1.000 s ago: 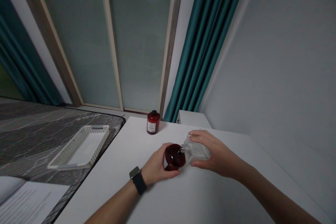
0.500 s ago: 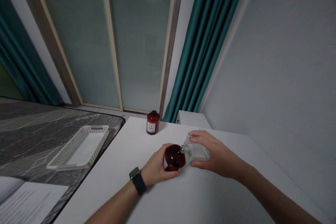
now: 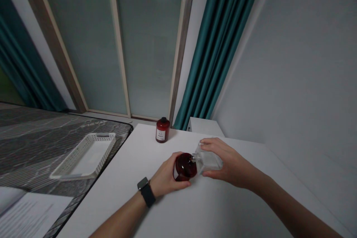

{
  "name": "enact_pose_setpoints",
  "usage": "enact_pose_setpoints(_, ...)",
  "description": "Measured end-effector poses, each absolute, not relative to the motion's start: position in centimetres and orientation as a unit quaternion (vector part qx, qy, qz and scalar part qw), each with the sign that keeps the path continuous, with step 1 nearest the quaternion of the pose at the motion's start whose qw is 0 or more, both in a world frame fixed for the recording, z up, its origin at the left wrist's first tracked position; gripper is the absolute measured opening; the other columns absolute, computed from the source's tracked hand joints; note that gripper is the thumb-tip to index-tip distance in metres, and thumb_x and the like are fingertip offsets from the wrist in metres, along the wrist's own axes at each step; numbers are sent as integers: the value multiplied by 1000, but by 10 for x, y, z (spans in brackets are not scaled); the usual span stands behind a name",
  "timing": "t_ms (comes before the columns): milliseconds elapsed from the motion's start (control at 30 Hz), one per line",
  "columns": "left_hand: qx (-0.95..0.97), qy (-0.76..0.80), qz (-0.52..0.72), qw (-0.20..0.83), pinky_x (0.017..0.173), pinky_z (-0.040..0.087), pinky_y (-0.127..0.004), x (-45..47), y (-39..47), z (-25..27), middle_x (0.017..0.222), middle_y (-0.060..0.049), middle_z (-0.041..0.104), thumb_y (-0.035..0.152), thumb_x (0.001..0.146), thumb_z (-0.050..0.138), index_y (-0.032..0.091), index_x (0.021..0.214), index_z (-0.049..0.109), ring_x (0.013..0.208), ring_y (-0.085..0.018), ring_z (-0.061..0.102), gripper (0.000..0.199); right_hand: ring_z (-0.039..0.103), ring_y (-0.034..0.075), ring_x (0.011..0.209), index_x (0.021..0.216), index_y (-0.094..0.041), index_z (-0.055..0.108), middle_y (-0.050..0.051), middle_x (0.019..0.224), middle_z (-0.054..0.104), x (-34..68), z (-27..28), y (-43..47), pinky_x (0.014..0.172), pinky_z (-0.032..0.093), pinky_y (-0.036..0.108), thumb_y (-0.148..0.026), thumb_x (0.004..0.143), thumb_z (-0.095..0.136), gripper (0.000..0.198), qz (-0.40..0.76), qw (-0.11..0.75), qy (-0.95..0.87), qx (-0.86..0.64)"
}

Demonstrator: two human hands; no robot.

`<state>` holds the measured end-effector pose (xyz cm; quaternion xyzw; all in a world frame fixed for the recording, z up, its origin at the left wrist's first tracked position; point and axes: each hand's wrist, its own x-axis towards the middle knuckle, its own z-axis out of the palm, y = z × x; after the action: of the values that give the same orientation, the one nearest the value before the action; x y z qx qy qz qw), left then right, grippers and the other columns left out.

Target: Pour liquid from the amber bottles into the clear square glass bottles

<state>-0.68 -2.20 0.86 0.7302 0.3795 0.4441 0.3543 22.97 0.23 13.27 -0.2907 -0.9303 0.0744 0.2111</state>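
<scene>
My left hand (image 3: 170, 176) is wrapped round a dark red-brown bottle (image 3: 186, 167) with a white label, its mouth facing up and no cap on it. A clear glass bottle (image 3: 208, 160) lies tipped on its side in the grip of my right hand (image 3: 227, 165). Its narrow neck points left and meets the mouth of the brown bottle. Whether liquid runs between the two is too small to tell. Farther back, a second red-brown bottle (image 3: 162, 131) with a black cap and white label stands upright.
Both bottles are over a white table (image 3: 117, 208). To the left, a white perforated basket (image 3: 83, 158) and an open book (image 3: 30, 214) rest on a grey patterned surface (image 3: 25, 137). Behind the table are a white cabinet (image 3: 206, 126), a teal curtain (image 3: 214, 55) and glass sliding doors (image 3: 147, 55).
</scene>
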Motion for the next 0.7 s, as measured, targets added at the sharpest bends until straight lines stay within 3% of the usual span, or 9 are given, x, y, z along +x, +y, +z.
enact_pose_setpoints(700, 735, 381, 444, 343, 99, 47, -42, -7, -22, 9, 125, -9, 60, 22, 64, 85, 20, 130, 44, 113, -28, 60, 77, 56, 30, 125, 123, -18, 59, 15, 133, 61, 228, 135, 2, 104, 50, 48, -26, 69, 84, 60, 59, 195, -933, -296)
